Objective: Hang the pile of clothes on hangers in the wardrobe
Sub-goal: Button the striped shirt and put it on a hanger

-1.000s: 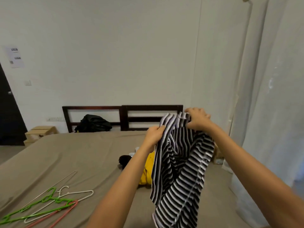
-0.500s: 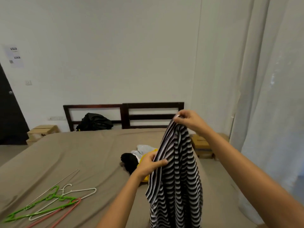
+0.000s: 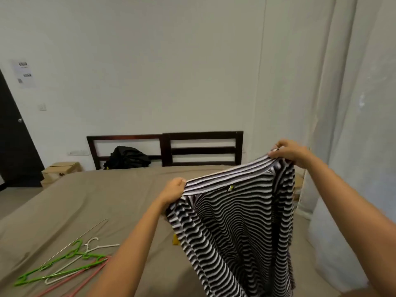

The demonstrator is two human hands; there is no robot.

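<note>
Striped shirt (image 3: 235, 221) now spread wide above the bed (image 3: 96, 196). I see left hand (image 3: 173, 189) and right hand (image 3: 289, 152) each gripping its top edge.

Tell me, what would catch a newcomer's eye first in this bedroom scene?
The black-and-white striped garment stands out most: it fills the lower right, stretched by its top edge between the left hand and the right hand. At lower left, green, white and pink hangers lie on the brown bed. A black bag sits against the dark headboard.
</note>
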